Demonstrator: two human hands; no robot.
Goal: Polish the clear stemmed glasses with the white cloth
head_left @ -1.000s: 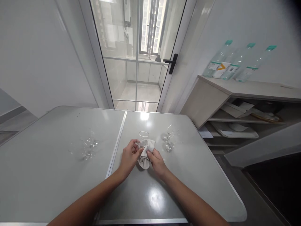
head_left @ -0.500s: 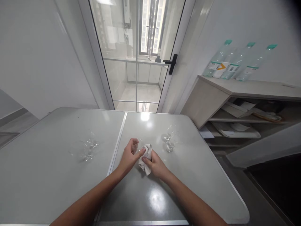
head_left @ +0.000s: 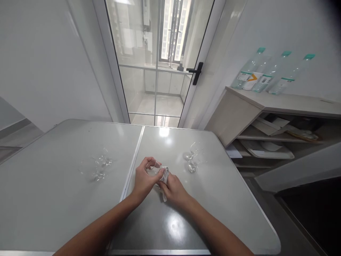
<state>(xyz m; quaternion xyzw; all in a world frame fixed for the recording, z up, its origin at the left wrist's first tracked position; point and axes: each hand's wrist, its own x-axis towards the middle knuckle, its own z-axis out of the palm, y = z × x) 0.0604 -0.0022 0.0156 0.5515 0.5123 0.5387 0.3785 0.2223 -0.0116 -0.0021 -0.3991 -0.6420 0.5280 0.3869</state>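
Note:
My left hand (head_left: 143, 179) is curled around a clear wine glass (head_left: 152, 171), whose rim shows between the thumb and fingers. A crumpled white cloth (head_left: 165, 173) is bunched against the glass. My right hand (head_left: 176, 189) grips this cloth, and one end of it hangs below the fingers. The lower part of the glass is hidden by the cloth and hands. Both hands are close together above the table, just right of its metal seam.
Several clear stemmed glasses stand on the grey table (head_left: 66, 199): some to the right (head_left: 192, 168), others to the left (head_left: 99, 175). A wooden shelf (head_left: 245, 101) with plastic bottles (head_left: 274, 74) on top is at the right. A glass door (head_left: 138, 81) lies beyond the table.
My right hand has turned and shifted slightly right, covering more of the cloth. The left hand has tilted the glass, so its rim shows more between the fingers.

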